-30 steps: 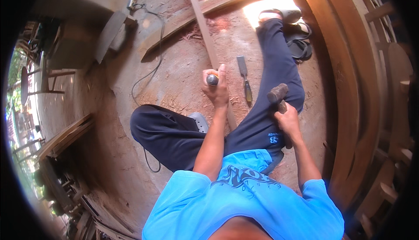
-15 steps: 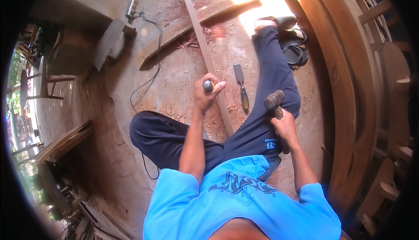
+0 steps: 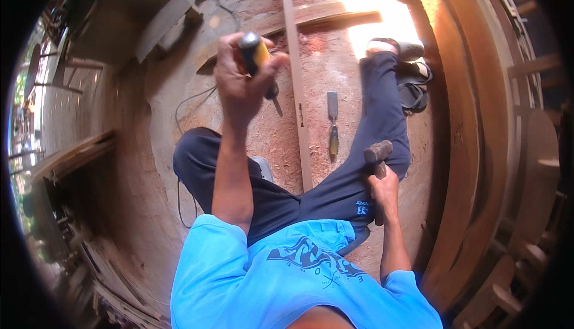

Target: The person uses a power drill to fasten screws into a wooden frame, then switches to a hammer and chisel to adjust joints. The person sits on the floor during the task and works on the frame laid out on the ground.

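My left hand (image 3: 236,87) is raised to the left of a long wooden strip (image 3: 294,66), fingers wrapped round the yellow-and-black handle of a chisel (image 3: 257,54). Its narrow blade points down below the fist, clear of the wood. A small dark slot shows in the strip, whose near end reaches my lap. By my right thigh, my right hand (image 3: 384,187) grips a hammer (image 3: 378,151) just under its head. A second, wider chisel (image 3: 333,127) lies on the floor between the strip and my right leg.
A wooden beam (image 3: 341,20) lies crosswise under the strip, among reddish shavings. Sandals (image 3: 412,97) sit near my right foot. Large boards (image 3: 463,120) line the right side. A cable (image 3: 190,101) runs over the floor at left, and planks (image 3: 75,154) are stacked further left.
My left hand has lifted the chisel up and leftward, away from the strip, so its blade now shows. The right hand still holds the hammer by my thigh. The view has shifted slightly.
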`<state>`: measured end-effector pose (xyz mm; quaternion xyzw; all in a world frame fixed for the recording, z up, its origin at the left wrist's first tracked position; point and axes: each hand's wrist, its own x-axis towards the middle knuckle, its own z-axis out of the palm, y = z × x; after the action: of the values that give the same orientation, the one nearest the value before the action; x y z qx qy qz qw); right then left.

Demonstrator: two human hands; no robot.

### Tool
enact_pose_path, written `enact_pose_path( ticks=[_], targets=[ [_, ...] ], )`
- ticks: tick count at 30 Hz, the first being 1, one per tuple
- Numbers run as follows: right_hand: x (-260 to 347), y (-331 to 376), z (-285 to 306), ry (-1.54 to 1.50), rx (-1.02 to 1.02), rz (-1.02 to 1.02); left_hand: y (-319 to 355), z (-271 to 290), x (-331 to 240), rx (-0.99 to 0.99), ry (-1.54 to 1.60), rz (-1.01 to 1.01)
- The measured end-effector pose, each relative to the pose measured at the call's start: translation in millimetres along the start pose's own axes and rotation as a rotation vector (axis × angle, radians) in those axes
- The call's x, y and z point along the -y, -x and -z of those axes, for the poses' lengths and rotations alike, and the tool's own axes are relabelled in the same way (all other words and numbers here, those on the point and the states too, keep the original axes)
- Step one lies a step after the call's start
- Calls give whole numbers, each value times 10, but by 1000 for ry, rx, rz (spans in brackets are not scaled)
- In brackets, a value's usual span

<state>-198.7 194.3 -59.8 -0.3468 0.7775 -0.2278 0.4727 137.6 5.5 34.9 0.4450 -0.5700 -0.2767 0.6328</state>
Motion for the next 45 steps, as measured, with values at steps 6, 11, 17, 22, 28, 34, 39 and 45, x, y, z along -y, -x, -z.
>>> enact_pose_path(
  ticks=[6, 11, 17, 22, 28, 34, 39, 45],
  targets=[
    [-23, -40, 2, 2, 30, -41, 610, -284, 321, 91, 486, 514],
    [31, -35, 1, 29, 41, -80, 1058, -864, 194, 499, 136, 135],
    [78, -34, -14, 50, 31, -125, 1081, -1000, 344, 556, -37, -56],
    [97, -64, -5, 38, 36, -151, 1116, -946, 503, 471, -84, -47],
    [191, -86, -1, 70, 68, -193, 1279, -962, 549, 429, -49, -6],
    [262, -85, -11, 83, 64, -212, 1304, -949, 623, 387, -94, -27],
    [305, -82, -10, 102, 69, -233, 1256, -939, 657, 363, -88, -26],
    [330, -90, -20, 96, 73, -231, 1232, -917, 645, 368, -75, 4]
  ],
)
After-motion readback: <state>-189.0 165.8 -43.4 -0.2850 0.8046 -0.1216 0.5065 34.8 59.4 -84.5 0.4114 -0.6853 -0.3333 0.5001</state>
